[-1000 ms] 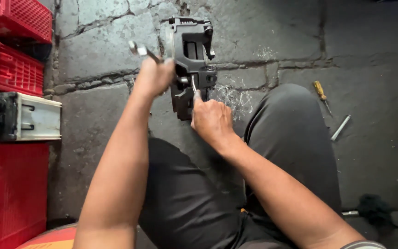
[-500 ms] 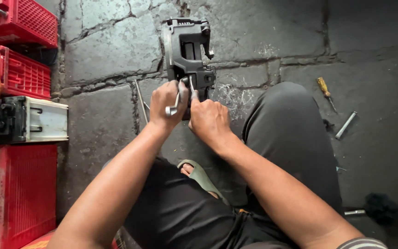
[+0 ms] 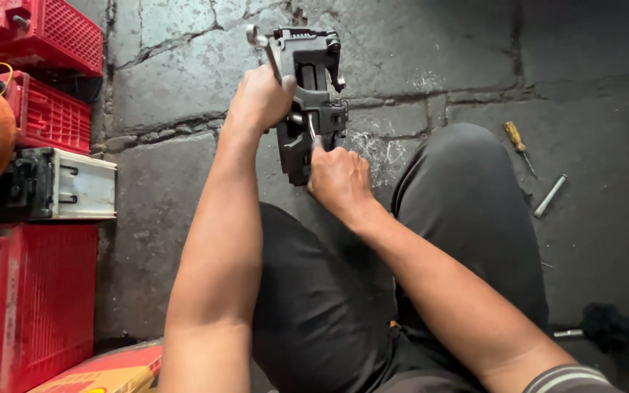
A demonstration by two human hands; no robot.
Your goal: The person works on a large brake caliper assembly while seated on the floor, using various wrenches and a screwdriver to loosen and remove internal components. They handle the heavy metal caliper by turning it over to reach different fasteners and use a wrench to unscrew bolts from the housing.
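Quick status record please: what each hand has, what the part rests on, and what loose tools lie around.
left hand: grips a metal wrench against the black housing
right hand: holds a thin tool into the housing
housing: stands on the stone floor, ahead of the knees
right side of floor: yellow-handled screwdriver, metal rod
left side: red crates, white-and-black case

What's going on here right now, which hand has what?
A person sits on a cracked stone floor working on a dark metal mechanical part stood between their knees. The left hand grips a silver wrench against the part's left side. The right hand presses a thin metal tool into its middle. A yellow-handled screwdriver lies apart to the right, red crates to the left.
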